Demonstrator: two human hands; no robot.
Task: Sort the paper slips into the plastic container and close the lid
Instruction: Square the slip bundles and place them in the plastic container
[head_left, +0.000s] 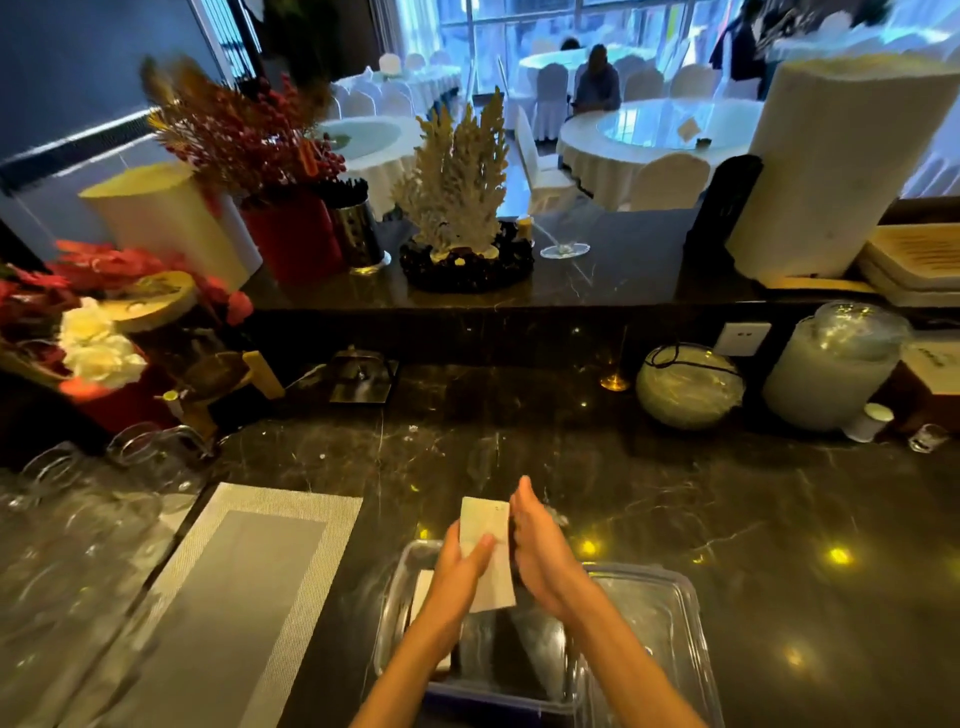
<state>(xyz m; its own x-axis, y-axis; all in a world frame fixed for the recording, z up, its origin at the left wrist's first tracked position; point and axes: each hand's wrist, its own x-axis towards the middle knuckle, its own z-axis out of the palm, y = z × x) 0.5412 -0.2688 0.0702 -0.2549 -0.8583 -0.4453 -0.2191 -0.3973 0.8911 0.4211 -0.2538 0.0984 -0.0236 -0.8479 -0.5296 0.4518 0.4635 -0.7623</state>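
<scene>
The left hand (462, 564) and right hand (540, 556) press a stack of paper slips (488, 551) between them above the open plastic container (670, 618); uneven pressure could spill slips onto the counter (779, 519).

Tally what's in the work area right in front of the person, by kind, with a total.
Hands: 2, left and right
Paper stacks held: 1
Clear containers: 1
Lids: 1
Grey placemats: 1
Total: 6

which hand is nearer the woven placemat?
Left. The left hand holds the paper slips on the side toward the placemat; the right hand is beyond them.
</scene>
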